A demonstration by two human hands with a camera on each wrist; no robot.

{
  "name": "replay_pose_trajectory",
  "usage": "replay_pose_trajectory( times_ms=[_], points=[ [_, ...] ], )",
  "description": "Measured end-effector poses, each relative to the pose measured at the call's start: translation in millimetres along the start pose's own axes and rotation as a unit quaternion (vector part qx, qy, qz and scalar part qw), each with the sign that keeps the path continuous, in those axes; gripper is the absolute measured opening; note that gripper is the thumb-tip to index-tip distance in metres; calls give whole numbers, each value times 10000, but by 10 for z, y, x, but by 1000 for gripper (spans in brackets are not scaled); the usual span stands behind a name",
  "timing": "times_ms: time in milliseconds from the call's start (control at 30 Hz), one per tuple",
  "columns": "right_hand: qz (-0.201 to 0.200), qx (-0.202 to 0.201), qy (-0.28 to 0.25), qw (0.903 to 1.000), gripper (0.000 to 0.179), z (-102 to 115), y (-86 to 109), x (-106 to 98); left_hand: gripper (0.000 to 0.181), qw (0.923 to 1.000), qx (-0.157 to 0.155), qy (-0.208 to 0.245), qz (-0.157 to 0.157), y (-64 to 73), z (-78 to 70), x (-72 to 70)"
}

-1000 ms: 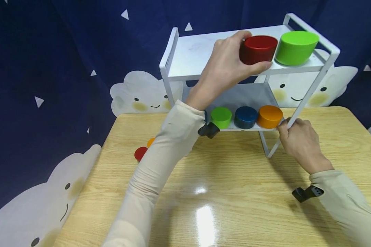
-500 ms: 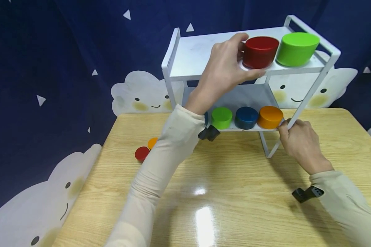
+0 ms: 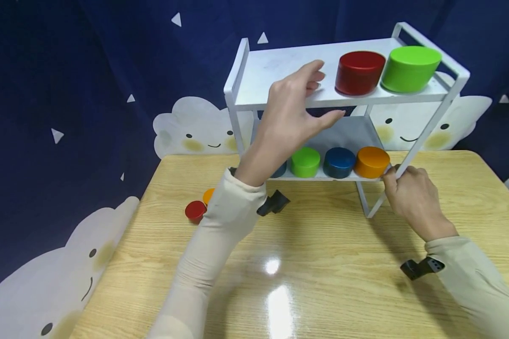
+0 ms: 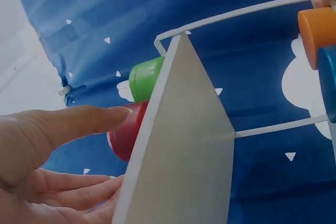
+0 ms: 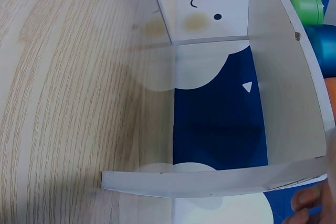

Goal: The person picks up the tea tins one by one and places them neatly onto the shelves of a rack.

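On the top level of a white two-tier shelf point(image 3: 275, 77) stand a dark red round tin point(image 3: 360, 73) and, to its right, a bright green tin point(image 3: 410, 69). My left hand point(image 3: 290, 110) is just left of the red tin, apart from it, thumb and fingers spread with nothing between them. In the left wrist view the thumb overlaps the red tin point(image 4: 126, 132). My right hand point(image 3: 413, 197) grips the shelf's front right leg at the lower level, beside the orange tin point(image 3: 371, 162). In the right wrist view only its fingers point(image 5: 307, 203) show.
Along the lower level sit a blue tin point(image 3: 339, 162), a green tin point(image 3: 305, 162) and another blue one partly behind my left wrist. A red tin point(image 3: 195, 211) and an orange tin point(image 3: 209, 196) rest on the wooden table point(image 3: 322, 263) at left. A dark blue curtain hangs behind.
My left hand has let go of the red tin on the top level and drawn back to the left. The right hand keeps its grip on the shelf leg.
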State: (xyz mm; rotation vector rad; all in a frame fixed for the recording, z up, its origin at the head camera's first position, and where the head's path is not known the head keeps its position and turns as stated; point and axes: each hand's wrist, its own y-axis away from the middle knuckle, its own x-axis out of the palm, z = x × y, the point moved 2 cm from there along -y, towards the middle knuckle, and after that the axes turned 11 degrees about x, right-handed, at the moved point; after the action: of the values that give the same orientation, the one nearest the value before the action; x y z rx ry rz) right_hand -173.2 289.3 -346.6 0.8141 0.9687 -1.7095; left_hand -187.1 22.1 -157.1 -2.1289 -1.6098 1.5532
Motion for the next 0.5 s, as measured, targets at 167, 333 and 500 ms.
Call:
replay_pose_trajectory(
  times_ms=[167,333,500],
  points=[
    [3,49,-18,10000,58,4,-2,11,68,9983,522,141,-210,258,12,-80],
    [56,162,-34,9998,58,-6,-2,3,66,9958,731,342,-433,484,59,-117],
    [149,205,-42,9997,59,-16,-6,4,66,9949,774,254,-593,643,137,-111]
  ],
)
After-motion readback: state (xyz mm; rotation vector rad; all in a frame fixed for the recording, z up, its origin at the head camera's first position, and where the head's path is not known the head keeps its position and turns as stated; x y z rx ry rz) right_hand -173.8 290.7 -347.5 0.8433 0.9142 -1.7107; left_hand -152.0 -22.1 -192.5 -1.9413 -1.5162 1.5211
